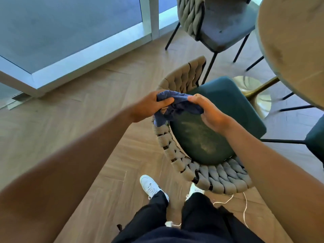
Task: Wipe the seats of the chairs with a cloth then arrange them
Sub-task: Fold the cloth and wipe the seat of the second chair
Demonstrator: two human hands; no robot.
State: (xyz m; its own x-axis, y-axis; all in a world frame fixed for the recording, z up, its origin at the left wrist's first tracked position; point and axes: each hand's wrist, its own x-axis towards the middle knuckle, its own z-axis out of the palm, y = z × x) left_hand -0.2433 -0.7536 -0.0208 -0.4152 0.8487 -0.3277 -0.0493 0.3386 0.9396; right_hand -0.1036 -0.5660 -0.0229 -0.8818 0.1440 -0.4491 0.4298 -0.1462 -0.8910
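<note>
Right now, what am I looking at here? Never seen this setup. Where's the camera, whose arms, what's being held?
There is no robot. It is one picture from a wide-angle camera worn on a person's head, looking forward and down, so the arms coming in from the bottom are the person's own.

The left hand and right hand both grip a bunched blue cloth, held just above a chair.

That near chair has a dark green seat with pale smudges and a woven grey back curving around it. A second chair stands further off, and the edge of a round table shows at the right. Below are the person's dark trousers and white shoes on a wooden floor.
</note>
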